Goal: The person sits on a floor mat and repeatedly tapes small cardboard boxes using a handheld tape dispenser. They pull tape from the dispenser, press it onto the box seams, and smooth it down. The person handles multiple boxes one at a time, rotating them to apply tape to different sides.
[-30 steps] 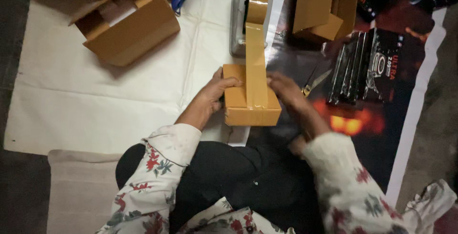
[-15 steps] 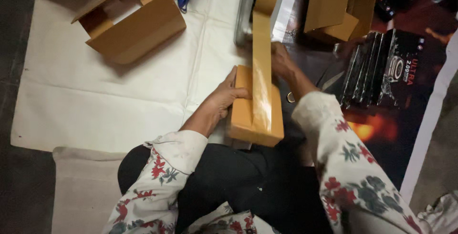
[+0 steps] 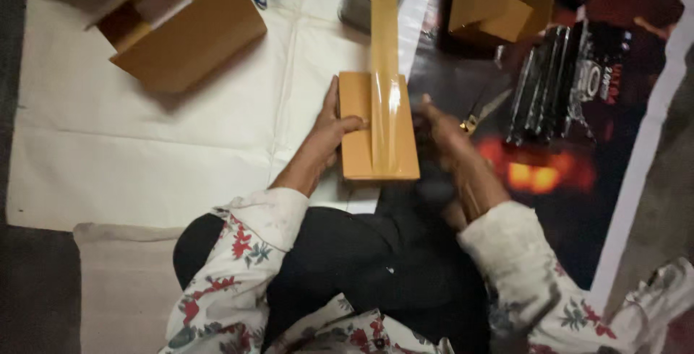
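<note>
A small closed cardboard box (image 3: 358,130) lies on the floor in front of my knees. A strip of brown packing tape (image 3: 384,50) runs from the tape dispenser (image 3: 358,0) at the top down over the box's middle. My left hand (image 3: 329,126) grips the box's left side, thumb on its top. My right hand (image 3: 441,126) is at the box's right edge, blurred, fingers curled against it.
An open cardboard box (image 3: 181,25) sits at the upper left on a white sheet (image 3: 144,144). More cardboard boxes (image 3: 499,0) stand at the upper right. Scissors (image 3: 481,112) lie right of my hand, beside black flat packs (image 3: 571,79) on a dark printed banner.
The box has been turned and pulled away from the dispenser, so a longer strip of tape now lies along its top. My right hand dropped from the box's far end to its right edge.
</note>
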